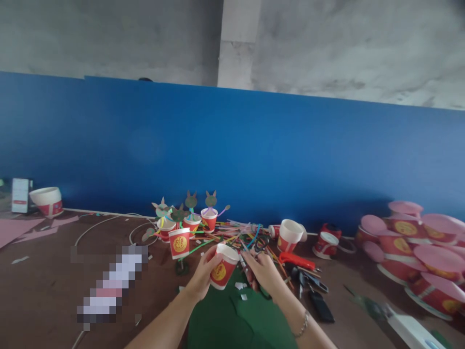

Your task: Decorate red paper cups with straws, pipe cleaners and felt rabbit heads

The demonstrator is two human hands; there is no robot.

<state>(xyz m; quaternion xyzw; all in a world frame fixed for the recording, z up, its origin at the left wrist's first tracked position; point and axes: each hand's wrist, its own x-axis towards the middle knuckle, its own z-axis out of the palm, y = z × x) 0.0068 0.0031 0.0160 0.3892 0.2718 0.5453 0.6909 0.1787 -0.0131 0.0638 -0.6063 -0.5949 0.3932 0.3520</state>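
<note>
Paper likely dents, so the left hand (202, 275), holding the cup (224, 272) by its side, should press lightly (what the right hand (265, 271) holds is unclear).

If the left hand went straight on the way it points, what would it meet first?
Beyond the red and white paper cup the left hand holds, probably the pile of thin multicoloured strips, though depth is unclear.

No legible txt or nos.
</note>
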